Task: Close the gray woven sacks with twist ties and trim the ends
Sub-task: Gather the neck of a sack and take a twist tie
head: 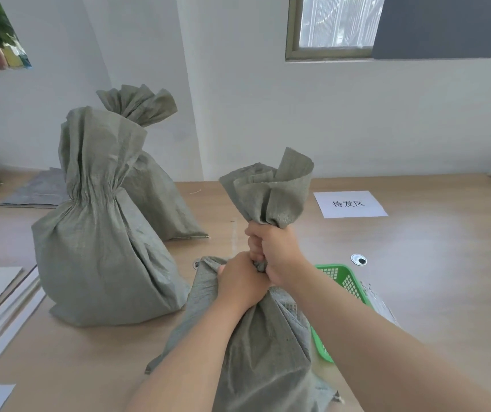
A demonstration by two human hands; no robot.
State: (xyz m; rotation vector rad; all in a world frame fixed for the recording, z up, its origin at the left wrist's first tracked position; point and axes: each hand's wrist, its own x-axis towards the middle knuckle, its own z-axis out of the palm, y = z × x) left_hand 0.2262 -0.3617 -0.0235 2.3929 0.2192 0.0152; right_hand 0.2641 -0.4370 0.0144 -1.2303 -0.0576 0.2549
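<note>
A gray woven sack (262, 346) stands on the table right in front of me. My right hand (277, 251) grips its gathered neck, with the loose sack top flaring out above the fist. Just below, my left hand (242, 282) grips the same neck where it meets the sack body. Two more gray sacks stand to the left: a near sack (98, 257) with a cinched neck, and a far sack (155, 185) behind it, also gathered at the top. No twist tie or cutting tool shows in view.
A green plastic basket (345, 278) sits behind my right forearm. A white paper label (349, 203) lies on the wooden table (431, 263). Flat folded sacks (36, 191) lie at the far left, and white strips (3, 310) lie along the left edge.
</note>
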